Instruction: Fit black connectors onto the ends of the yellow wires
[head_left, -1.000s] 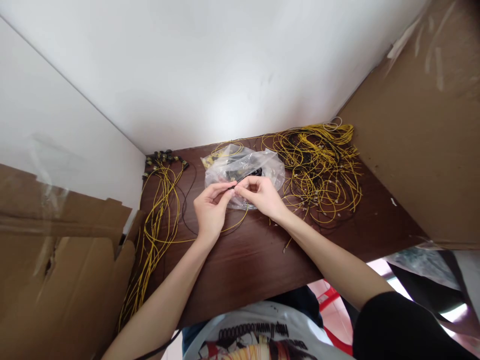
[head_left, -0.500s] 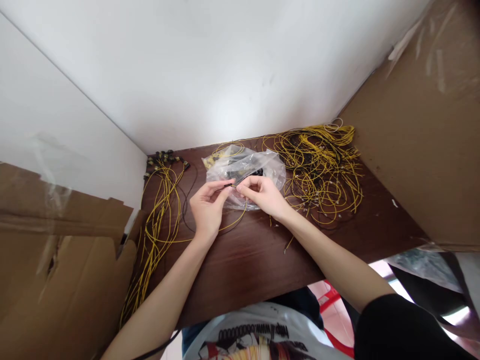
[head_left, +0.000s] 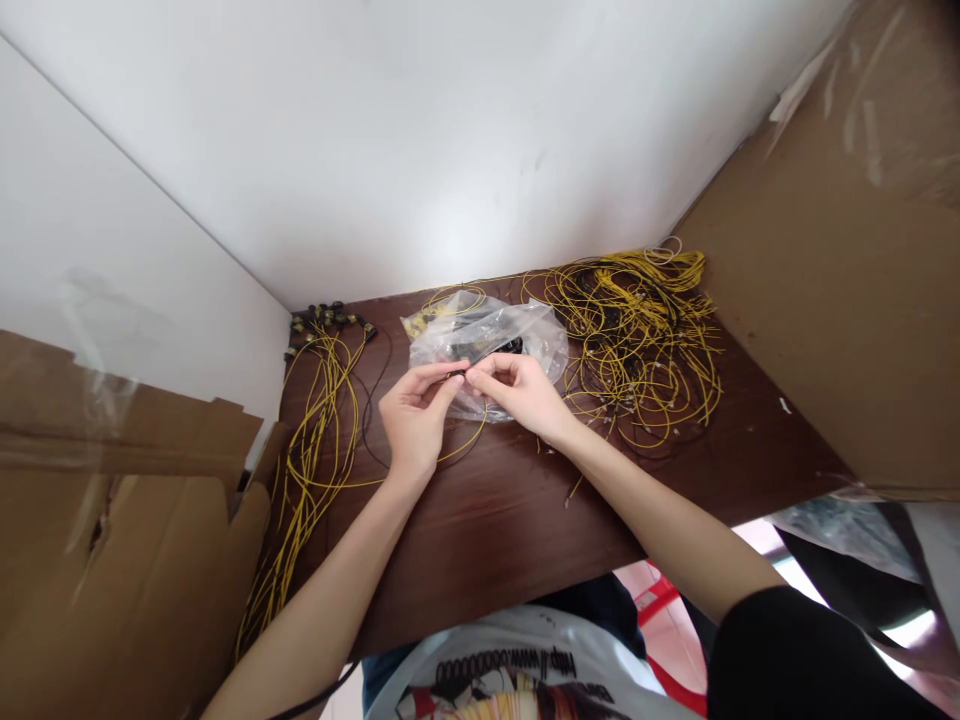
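Observation:
My left hand [head_left: 416, 405] pinches a small black connector [head_left: 457, 373] between thumb and fingertips. Against its right end, my right hand [head_left: 521, 393] is closed in a pinch on a thin yellow wire [head_left: 480, 425]. That wire loops below the hands and runs left under my left wrist. The wire's tip is hidden by my fingers. Just behind both hands lies a clear plastic bag [head_left: 544, 335] with black and yellow pieces inside.
Yellow wires with black connectors [head_left: 322, 320] hang over the left side of the brown table [head_left: 480, 540]. A tangled heap of yellow and black wires [head_left: 637, 340] lies at the right. Cardboard [head_left: 840, 300] walls in the right side, more cardboard [head_left: 135, 540] the left.
My right hand has moved slightly left, closing the small gap to the connector. The wire loop beneath has shifted a little left. My left hand keeps its pinch.

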